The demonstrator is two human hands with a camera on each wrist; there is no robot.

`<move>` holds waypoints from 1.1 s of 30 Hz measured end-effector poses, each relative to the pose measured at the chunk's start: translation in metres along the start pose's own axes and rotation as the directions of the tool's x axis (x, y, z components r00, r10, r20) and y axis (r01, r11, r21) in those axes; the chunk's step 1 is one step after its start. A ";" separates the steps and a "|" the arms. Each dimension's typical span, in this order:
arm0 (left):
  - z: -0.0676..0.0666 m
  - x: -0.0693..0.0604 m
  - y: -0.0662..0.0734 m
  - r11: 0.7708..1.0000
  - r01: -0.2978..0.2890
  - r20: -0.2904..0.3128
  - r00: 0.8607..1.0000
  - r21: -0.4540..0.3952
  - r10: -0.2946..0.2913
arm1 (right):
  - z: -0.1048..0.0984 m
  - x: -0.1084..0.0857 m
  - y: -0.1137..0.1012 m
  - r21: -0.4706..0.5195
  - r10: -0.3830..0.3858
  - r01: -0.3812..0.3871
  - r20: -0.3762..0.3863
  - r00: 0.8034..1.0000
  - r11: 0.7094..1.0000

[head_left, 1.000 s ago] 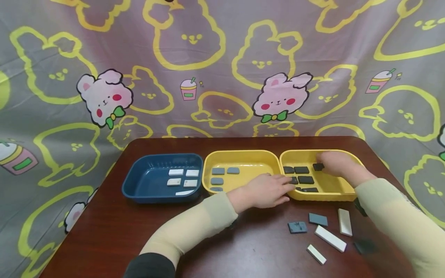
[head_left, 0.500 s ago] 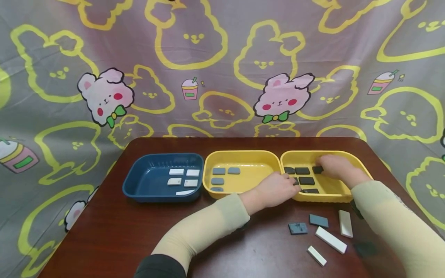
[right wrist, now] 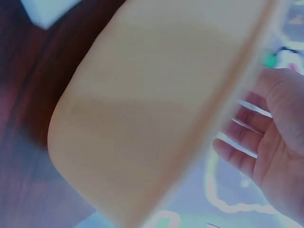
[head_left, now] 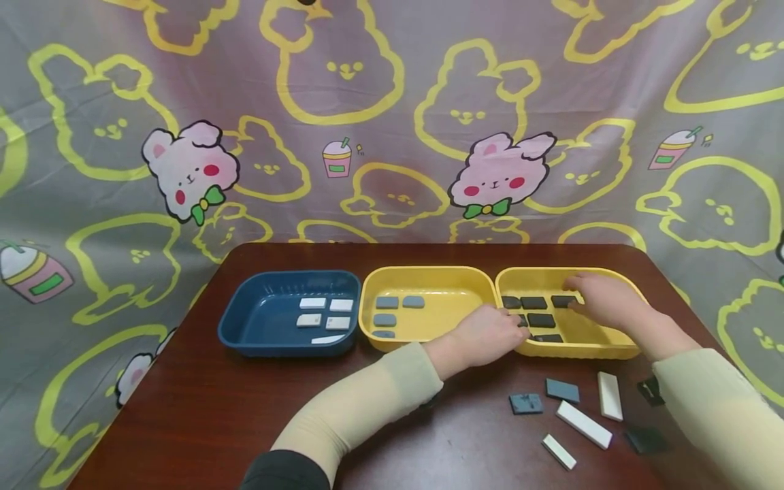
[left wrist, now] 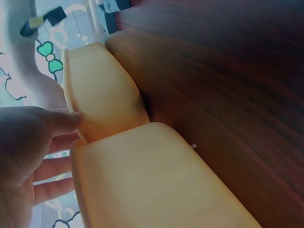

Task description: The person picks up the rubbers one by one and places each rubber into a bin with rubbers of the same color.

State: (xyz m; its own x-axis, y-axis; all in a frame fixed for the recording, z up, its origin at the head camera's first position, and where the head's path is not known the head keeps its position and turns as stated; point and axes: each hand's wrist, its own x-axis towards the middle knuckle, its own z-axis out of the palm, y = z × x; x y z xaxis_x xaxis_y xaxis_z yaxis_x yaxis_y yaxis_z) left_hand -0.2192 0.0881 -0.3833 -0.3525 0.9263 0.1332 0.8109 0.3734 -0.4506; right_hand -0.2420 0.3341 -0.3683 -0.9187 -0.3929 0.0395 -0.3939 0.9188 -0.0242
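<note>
Gripping nothing, the right hand hovers by a flat black rectangular block, likely colour-grouped; left hand, grip hidden, can't tell.

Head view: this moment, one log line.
blue tray: white pieces; middle yellow tray: gray pieces; right yellow tray: black pieces; table: loose pieces; left hand: where yellow trays meet; right hand: near rightmost black piece

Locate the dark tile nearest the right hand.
In the head view, this dark tile sits rightmost in the far row, inside the right yellow tray.
</note>
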 end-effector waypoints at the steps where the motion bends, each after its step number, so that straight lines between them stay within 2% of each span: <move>1: 0.000 0.000 0.000 1.000 0.000 0.000 1.000 -0.002 0.000 | -0.003 -0.006 -0.005 0.013 0.010 -0.010 -0.023 1.000 1.000; 7: 0.000 -0.006 -0.003 0.999 0.021 -0.004 1.000 -0.050 -0.021 | -0.015 -0.043 -0.029 0.027 0.018 -0.014 -0.143 0.990 1.000; 14: -0.005 -0.027 -0.015 0.988 0.072 0.031 0.997 -0.133 -0.069 | -0.011 -0.073 -0.047 -0.016 -0.100 0.099 -0.268 0.958 0.995; 18: -0.009 -0.045 -0.027 0.978 0.106 0.017 0.994 -0.180 -0.105 | -0.003 -0.083 -0.058 0.008 -0.139 0.145 -0.243 0.960 0.989; 21: -0.010 -0.060 -0.035 0.973 0.125 -0.012 0.991 -0.196 -0.130 | 0.005 -0.088 -0.066 0.033 -0.142 0.152 -0.202 0.969 0.988; 24: -0.009 -0.076 -0.043 0.967 0.152 -0.024 0.987 -0.202 -0.160 | 0.014 -0.091 -0.073 0.028 -0.157 0.166 -0.203 0.967 0.986; 28: -0.010 -0.098 -0.053 0.955 0.198 0.011 0.980 -0.220 -0.201 | 0.024 -0.093 -0.079 0.049 -0.148 0.157 -0.155 0.977 0.986; 33: -0.012 -0.129 -0.064 0.929 0.263 0.060 0.965 -0.258 -0.257 | 0.034 -0.092 -0.083 0.059 -0.094 0.098 -0.067 0.993 0.993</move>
State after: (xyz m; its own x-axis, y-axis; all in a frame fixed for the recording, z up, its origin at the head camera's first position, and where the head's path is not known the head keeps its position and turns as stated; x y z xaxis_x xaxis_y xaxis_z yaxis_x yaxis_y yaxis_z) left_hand -0.2197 -0.0546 -0.3614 -0.5763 0.7947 0.1908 0.7815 0.6042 -0.1557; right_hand -0.1253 0.2926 -0.4037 -0.8740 -0.4737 0.1083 -0.4826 0.8723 -0.0792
